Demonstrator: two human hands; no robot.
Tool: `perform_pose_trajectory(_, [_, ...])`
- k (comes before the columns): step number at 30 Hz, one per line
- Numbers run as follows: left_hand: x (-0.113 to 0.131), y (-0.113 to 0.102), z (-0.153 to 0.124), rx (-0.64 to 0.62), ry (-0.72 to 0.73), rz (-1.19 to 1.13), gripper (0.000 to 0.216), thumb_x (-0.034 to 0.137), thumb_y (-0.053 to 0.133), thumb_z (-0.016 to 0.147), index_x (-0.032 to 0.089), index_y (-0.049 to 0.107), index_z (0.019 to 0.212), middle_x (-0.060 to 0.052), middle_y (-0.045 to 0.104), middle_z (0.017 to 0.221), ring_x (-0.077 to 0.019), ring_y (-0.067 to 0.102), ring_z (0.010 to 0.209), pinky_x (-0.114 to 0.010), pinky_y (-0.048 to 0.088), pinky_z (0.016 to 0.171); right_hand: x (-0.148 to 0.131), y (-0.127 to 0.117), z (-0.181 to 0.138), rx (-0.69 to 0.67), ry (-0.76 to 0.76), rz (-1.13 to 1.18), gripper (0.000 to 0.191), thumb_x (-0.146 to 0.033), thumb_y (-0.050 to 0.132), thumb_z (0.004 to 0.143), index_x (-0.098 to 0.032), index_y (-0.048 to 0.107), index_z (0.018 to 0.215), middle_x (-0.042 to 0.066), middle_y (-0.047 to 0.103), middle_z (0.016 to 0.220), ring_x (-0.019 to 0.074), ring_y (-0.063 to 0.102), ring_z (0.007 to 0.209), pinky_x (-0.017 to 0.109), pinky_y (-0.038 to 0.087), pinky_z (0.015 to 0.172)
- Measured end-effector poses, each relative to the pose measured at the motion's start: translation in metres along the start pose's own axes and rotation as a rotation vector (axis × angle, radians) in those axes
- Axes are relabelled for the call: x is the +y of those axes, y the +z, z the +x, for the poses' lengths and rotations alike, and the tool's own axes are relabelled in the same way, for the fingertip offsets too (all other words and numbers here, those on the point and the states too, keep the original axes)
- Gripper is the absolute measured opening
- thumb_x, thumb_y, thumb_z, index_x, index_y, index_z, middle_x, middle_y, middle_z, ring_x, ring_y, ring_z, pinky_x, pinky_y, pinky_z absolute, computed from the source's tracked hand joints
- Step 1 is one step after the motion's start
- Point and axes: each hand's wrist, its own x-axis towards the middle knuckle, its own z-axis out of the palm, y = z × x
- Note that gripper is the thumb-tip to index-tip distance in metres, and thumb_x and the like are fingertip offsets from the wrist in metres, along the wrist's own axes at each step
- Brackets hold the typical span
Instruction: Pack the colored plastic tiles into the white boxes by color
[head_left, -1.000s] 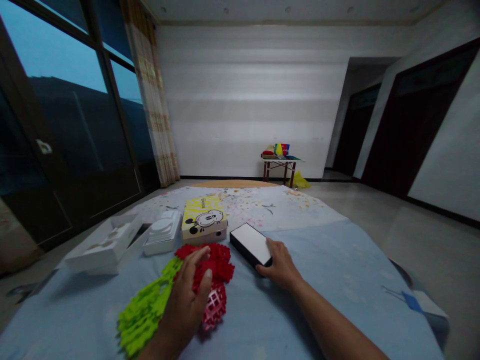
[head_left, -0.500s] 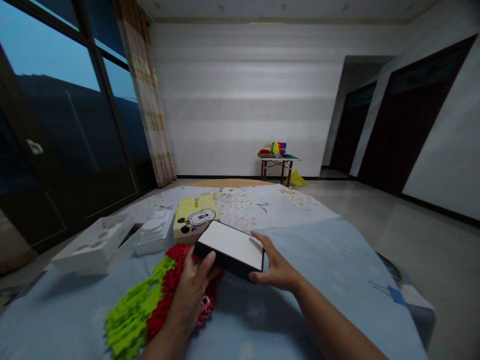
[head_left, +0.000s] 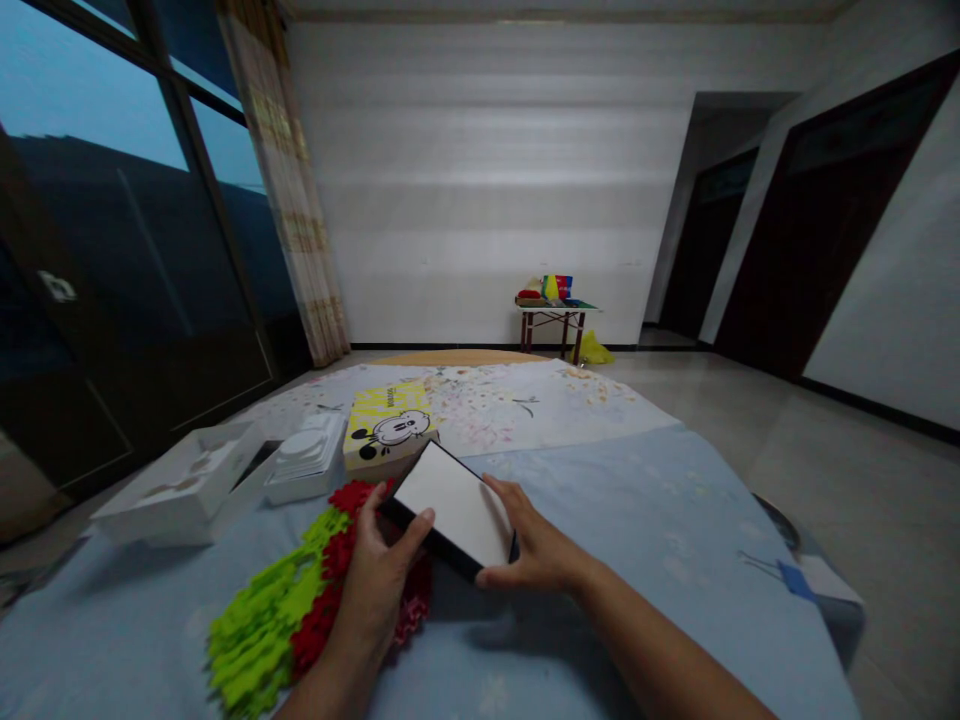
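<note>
Between my two hands is a shallow box (head_left: pixel 459 502) with a white face and black sides, held tilted over the table. My left hand (head_left: pixel 386 555) grips its left end, thumb along the near black side. At the right end, my right hand (head_left: pixel 529 540) is closed round the box with fingers on the far edge and thumb at the near corner. Under and beside my left forearm lie red interlocking foam pieces (head_left: pixel 330 580) and lime green ones (head_left: pixel 262 620). Behind the box sits a yellow box (head_left: pixel 390 425) printed with a cartoon mouse.
On the left stand a white open box (head_left: pixel 176 490) with a cut-out insert and a smaller white box (head_left: pixel 304 460) holding a round white item. A blue tablecloth (head_left: pixel 600 500) covers the near table. A small table (head_left: pixel 556 306) with colourful items stands by the far wall.
The black-sided box has turned clockwise, its right end coming nearer to me, and both hands still hold it. My right hand has moved slightly left. The view has tipped down a little.
</note>
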Motion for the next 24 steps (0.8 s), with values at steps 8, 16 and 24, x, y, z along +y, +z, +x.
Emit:
perform_pose_trajectory(8, [0.004,0.005,-0.01,-0.057,-0.112,-0.081,0.067,0.032,0.072,0.069,0.027,0.043,0.128,-0.008,0.06,0.121,-0.0227,0.061,0.104,-0.035,0.052,0.083,-0.027,-0.015,-0.003,-0.036,0.027,-0.025,0.1,-0.053,0.072,0.062,-0.02,0.024,0.142,0.014,0.038,0.137,0.028,0.037,0.125,0.043,0.029,0.106])
perform_pose_trajectory(16, [0.011,0.013,-0.027,-0.258,-0.269,-0.105,0.063,0.033,0.07,0.07,0.02,0.046,0.126,-0.009,0.071,0.098,-0.0237,0.069,0.083,-0.035,0.054,0.074,-0.04,-0.023,-0.001,0.201,-0.065,-0.047,0.049,-0.04,0.064,0.078,-0.025,0.05,0.123,0.009,0.043,0.124,0.0218,0.043,0.117,0.038,0.039,0.099])
perform_pose_trajectory(24, [0.006,0.016,-0.03,-0.241,-0.306,-0.053,0.057,0.032,0.071,0.068,0.017,0.051,0.118,-0.013,0.068,0.107,-0.0259,0.067,0.091,-0.035,0.054,0.074,-0.038,-0.021,-0.003,0.111,0.021,-0.074,0.064,-0.048,0.064,0.075,-0.025,0.042,0.13,0.01,0.043,0.128,0.0233,0.043,0.12,0.039,0.035,0.103])
